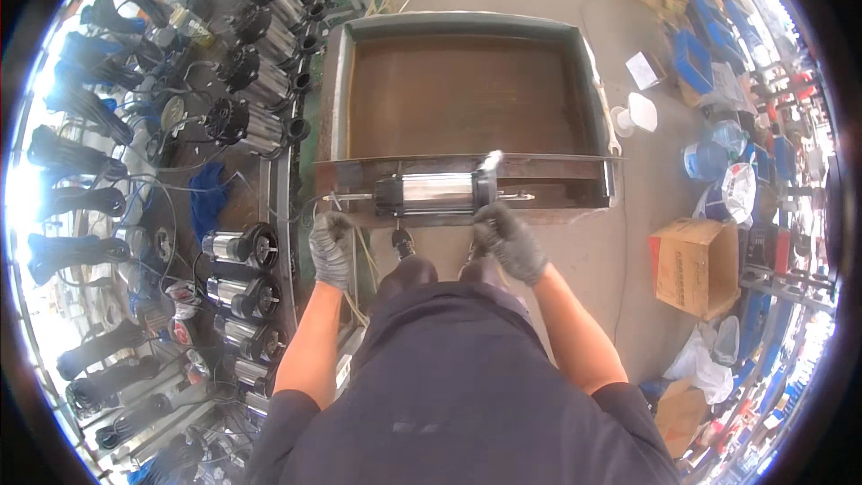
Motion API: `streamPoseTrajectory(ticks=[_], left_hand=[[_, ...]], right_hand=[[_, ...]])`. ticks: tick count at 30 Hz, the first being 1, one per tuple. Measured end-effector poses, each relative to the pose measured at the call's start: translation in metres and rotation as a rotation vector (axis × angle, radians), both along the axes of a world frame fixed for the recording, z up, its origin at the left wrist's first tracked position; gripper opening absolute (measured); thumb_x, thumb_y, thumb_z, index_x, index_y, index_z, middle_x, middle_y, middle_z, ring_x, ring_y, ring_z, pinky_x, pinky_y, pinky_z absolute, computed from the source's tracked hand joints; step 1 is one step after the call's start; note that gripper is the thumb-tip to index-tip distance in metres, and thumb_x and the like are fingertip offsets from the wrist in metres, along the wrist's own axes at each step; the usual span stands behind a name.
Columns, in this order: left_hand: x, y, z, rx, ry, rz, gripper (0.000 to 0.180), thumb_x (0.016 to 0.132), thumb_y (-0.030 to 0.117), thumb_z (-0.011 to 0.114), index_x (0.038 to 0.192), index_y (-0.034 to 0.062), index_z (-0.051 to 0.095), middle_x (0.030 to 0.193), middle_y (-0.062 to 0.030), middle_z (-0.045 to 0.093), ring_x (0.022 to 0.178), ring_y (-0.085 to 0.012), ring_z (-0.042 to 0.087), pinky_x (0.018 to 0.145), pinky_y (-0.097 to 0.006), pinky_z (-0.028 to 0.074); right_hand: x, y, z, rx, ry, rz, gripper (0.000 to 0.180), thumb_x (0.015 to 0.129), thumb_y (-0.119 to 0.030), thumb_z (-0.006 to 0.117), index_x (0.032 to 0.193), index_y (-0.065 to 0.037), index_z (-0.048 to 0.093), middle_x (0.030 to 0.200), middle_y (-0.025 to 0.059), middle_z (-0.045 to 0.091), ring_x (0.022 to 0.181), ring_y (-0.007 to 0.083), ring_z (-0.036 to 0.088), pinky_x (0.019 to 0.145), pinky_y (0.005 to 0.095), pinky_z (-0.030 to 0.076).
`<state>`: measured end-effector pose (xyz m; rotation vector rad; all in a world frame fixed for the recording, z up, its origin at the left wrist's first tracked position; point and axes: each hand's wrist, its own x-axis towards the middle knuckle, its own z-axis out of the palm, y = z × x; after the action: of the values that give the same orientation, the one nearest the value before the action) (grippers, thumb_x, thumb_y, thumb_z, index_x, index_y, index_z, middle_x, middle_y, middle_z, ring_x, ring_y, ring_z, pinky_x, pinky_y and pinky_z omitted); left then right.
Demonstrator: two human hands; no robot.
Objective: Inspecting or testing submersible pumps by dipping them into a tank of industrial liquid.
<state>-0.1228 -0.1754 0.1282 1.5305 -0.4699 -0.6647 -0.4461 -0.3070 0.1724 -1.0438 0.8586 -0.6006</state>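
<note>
A shiny steel cylindrical motor (436,193) with dark end caps and a thin shaft at each end lies crosswise over the near edge of a metal tank (575,45). My gloved right hand (510,241) is closed at the lower edge of its right end cap, its fingertips partly hidden. A pale part (492,162) at the top of that end looks blurred. Below the left shaft end, my gloved left hand (330,247) is closed with curled fingers. Whatever it holds, if anything, is not visible. Thin cables run beside it.
Brownish liquid fills the tank. A wrench (614,142) rests on its right rim. Rows of similar motors (242,296) with cables stand at left, near a blue cloth (208,198). At right are a cardboard box (696,265), a white spool (636,114) and a blue bin (691,63).
</note>
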Motion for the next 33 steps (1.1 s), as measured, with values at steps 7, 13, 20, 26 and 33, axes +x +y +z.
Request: streamPoseTrajectory(ticks=[7, 13, 20, 26, 33], left_hand=[[-0.036, -0.037, 0.066, -0.071, 0.390, -0.169, 0.045, 0.106, 0.052, 0.052, 0.112, 0.0082, 0.062, 0.082, -0.0001, 0.059, 0.070, -0.0121, 0.056, 0.067, -0.027, 0.049], [0.002, -0.035, 0.046, -0.151, 0.483, -0.017, 0.028, 0.105, 0.040, 0.060, 0.111, 0.0124, 0.057, 0.079, -0.0001, 0.060, 0.062, -0.0112, 0.054, 0.057, -0.029, 0.049], [0.092, -0.012, -0.012, 0.192, 0.699, 0.139, 0.024, 0.104, 0.034, 0.060, 0.088, 0.0163, 0.061, 0.069, 0.0012, 0.062, 0.041, -0.0069, 0.042, 0.037, -0.023, 0.031], [0.107, -0.031, -0.039, 0.349, 0.710, -0.090, 0.027, 0.103, 0.040, 0.062, 0.089, 0.0182, 0.064, 0.064, 0.0013, 0.060, 0.043, -0.0083, 0.044, 0.038, -0.025, 0.030], [0.123, -0.034, -0.040, 0.417, 0.732, -0.253, 0.021, 0.102, 0.037, 0.067, 0.095, 0.0175, 0.064, 0.075, 0.0001, 0.066, 0.051, -0.0070, 0.054, 0.039, -0.023, 0.033]], right_hand=[[0.122, 0.031, -0.046, -0.298, 0.185, 0.323, 0.027, 0.090, -0.016, 0.076, 0.111, -0.006, 0.063, 0.102, 0.0229, 0.069, 0.088, 0.0381, 0.071, 0.076, 0.0468, 0.055], [0.174, 0.040, -0.016, -0.946, 0.400, 0.614, 0.035, 0.087, -0.011, 0.073, 0.121, -0.006, 0.065, 0.108, 0.0232, 0.070, 0.105, 0.0428, 0.069, 0.085, 0.0503, 0.054], [0.126, -0.041, 0.035, -1.100, 0.724, 0.073, 0.023, 0.089, -0.021, 0.073, 0.108, -0.011, 0.068, 0.091, 0.0143, 0.072, 0.083, 0.0361, 0.070, 0.080, 0.0487, 0.055], [0.093, -0.082, 0.013, -0.747, 0.918, 0.333, 0.021, 0.093, -0.024, 0.069, 0.104, -0.007, 0.071, 0.094, 0.0176, 0.071, 0.086, 0.0365, 0.070, 0.079, 0.0478, 0.056], [0.084, -0.087, -0.004, -0.693, 0.756, 0.378, 0.017, 0.103, -0.010, 0.059, 0.115, 0.001, 0.063, 0.097, 0.0097, 0.077, 0.082, 0.0169, 0.077, 0.046, 0.0249, 0.056]])
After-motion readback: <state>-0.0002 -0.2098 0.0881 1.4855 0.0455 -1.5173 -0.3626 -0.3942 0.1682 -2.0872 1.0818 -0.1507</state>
